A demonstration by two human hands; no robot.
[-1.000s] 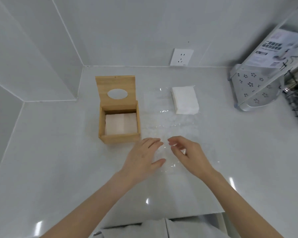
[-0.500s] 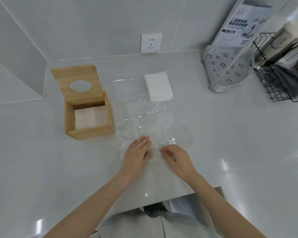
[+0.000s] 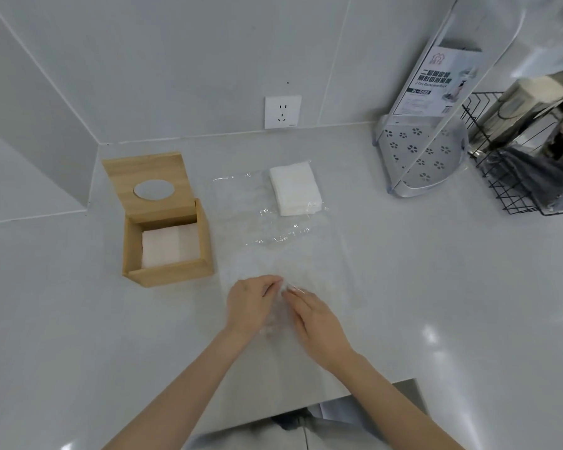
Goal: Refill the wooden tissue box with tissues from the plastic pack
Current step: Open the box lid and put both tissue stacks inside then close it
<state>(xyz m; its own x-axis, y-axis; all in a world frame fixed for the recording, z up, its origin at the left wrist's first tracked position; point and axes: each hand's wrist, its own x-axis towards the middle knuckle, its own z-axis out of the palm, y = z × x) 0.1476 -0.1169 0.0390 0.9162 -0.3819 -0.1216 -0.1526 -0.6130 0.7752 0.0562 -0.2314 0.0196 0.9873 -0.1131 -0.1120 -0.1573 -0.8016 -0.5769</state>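
Now both hands, left hand (image 3: 251,303) and right hand (image 3: 316,319), pinch the near edge of the plastic pack (image 3: 286,251). Its long side runs toward 12 o'clock. The wooden tissue box (image 3: 168,254) sits at 10 o'clock, nearer the left hand.

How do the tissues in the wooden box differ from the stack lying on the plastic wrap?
The tissues in the wooden box sit enclosed by the walls of the wooden box, below its rim; the loose stack lies exposed on the clear plastic wrap. The boxed tissues are to the left, nearer the person; the loose stack is farther back, to the right. Both are white, folded, roughly rectangular, and untouched by either hand.
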